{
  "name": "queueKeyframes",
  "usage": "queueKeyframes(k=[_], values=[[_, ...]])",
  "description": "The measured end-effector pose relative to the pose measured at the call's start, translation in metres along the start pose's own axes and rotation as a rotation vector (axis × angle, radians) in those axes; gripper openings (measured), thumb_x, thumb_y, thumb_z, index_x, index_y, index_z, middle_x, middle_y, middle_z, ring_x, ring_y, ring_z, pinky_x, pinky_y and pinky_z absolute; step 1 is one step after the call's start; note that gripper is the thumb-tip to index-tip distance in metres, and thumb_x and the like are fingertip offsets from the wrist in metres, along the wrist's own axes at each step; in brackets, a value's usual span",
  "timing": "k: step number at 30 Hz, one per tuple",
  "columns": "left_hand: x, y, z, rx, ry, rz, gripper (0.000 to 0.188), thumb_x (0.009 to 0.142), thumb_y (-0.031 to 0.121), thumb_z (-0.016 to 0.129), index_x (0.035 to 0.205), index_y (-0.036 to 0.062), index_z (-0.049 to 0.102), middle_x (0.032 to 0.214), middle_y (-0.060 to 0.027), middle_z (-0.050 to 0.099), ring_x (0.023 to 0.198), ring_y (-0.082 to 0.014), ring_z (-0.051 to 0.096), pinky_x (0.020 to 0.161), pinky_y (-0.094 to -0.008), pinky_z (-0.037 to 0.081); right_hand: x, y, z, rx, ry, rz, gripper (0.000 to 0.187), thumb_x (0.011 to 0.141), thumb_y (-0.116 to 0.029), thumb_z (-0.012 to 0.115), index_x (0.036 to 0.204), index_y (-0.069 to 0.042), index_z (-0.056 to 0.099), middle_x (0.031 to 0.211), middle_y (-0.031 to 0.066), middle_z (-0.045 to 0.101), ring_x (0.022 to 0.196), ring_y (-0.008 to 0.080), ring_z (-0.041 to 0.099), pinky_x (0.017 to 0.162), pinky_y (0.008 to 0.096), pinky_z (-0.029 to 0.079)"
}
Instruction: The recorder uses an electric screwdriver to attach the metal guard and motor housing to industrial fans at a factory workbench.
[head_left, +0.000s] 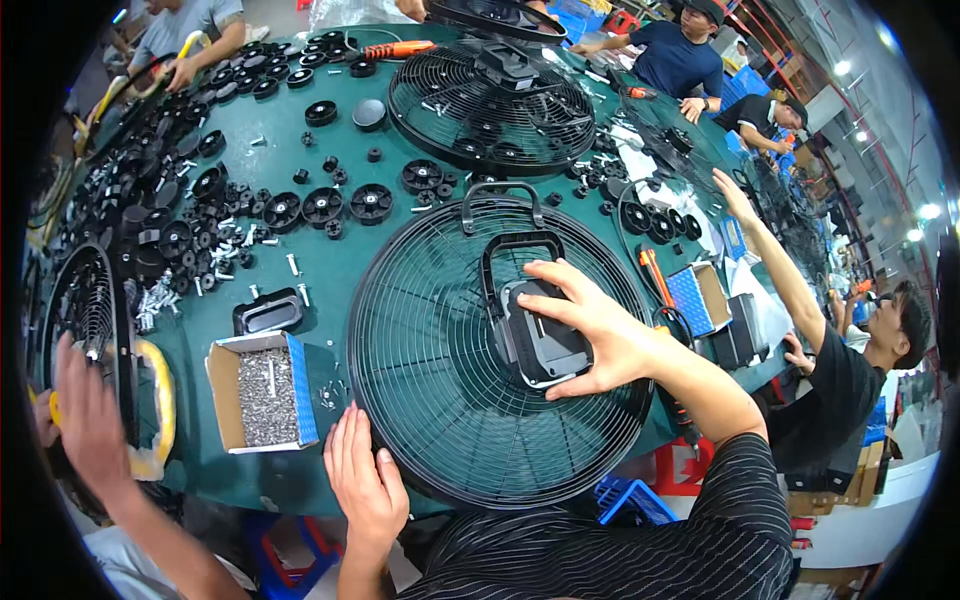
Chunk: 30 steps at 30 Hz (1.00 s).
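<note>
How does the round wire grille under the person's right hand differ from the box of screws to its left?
The grille is round, black and openwork; the box is four-sided, with blue and brown walls. The grille is far wider than the box. Both rest on the green table.

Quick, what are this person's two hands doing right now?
Left hand: open, at the rim of the round black wire grille.
Right hand: spread across the black rectangular plastic box, holding it.

This is an assembly workshop, with people (672,65) around a table (275,125) of loose screws (157,298) and wire grilles (440,350).
</note>
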<state>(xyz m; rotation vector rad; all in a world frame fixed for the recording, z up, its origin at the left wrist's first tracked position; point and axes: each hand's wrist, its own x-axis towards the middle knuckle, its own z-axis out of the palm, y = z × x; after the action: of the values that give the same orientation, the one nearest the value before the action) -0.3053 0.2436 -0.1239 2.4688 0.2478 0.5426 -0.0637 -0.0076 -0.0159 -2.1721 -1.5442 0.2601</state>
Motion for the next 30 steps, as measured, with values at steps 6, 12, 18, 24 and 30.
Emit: queueKeyframes(k=[6, 12, 18, 24, 30], values=[[0.003, 0.001, -0.002, -0.073, 0.004, -0.027, 0.049, 0.091, 0.011, 0.050, 0.134, -0.0120, 0.045, 0.135, -0.0265, 0.052, 0.126, -0.0415, 0.049, 0.108, -0.0508, 0.034, -0.001, 0.000, 0.002, 0.107, 0.054, 0.078, 0.100, 0.053, -0.032, 0.090, 0.139, -0.005, 0.047, 0.142, 0.0239, 0.041, 0.133, 0.0418, 0.039, 0.113, 0.0522, 0.027], [-0.001, -0.009, -0.017, -0.119, -0.038, -0.060, 0.059, 0.089, 0.022, 0.057, 0.137, -0.0105, 0.044, 0.140, -0.0253, 0.048, 0.128, -0.0411, 0.047, 0.108, -0.0508, 0.033, 0.008, 0.005, -0.004, -0.015, 0.135, 0.015, 0.095, 0.048, -0.037, 0.088, 0.130, -0.001, 0.056, 0.136, 0.0315, 0.046, 0.128, 0.0456, 0.046, 0.110, 0.0557, 0.030], [0.006, -0.015, -0.015, -0.111, -0.105, -0.087, 0.057, 0.092, 0.026, 0.054, 0.134, -0.0111, 0.046, 0.139, -0.0255, 0.050, 0.127, -0.0419, 0.046, 0.106, -0.0533, 0.033, 0.017, 0.018, 0.012, -0.057, 0.077, -0.046, 0.094, 0.050, -0.043, 0.086, 0.130, -0.003, 0.055, 0.134, 0.0367, 0.045, 0.126, 0.0493, 0.045, 0.109, 0.0615, 0.026], [0.008, -0.018, -0.011, -0.110, -0.139, -0.061, 0.057, 0.088, 0.021, 0.056, 0.130, -0.0152, 0.046, 0.135, -0.0291, 0.051, 0.125, -0.0428, 0.048, 0.104, -0.0546, 0.035, 0.015, 0.025, 0.013, -0.027, 0.049, 0.004, 0.094, 0.048, -0.040, 0.086, 0.129, -0.006, 0.052, 0.134, 0.0365, 0.042, 0.127, 0.0501, 0.043, 0.112, 0.0648, 0.020], [0.008, -0.017, -0.010, -0.090, -0.163, -0.045, 0.058, 0.084, 0.017, 0.055, 0.131, -0.0160, 0.045, 0.134, -0.0321, 0.051, 0.125, -0.0450, 0.048, 0.104, -0.0561, 0.034, 0.014, 0.028, 0.012, -0.047, 0.014, -0.016, 0.100, 0.048, -0.039, 0.085, 0.135, -0.004, 0.049, 0.140, 0.0373, 0.036, 0.130, 0.0510, 0.040, 0.107, 0.0595, 0.030]])
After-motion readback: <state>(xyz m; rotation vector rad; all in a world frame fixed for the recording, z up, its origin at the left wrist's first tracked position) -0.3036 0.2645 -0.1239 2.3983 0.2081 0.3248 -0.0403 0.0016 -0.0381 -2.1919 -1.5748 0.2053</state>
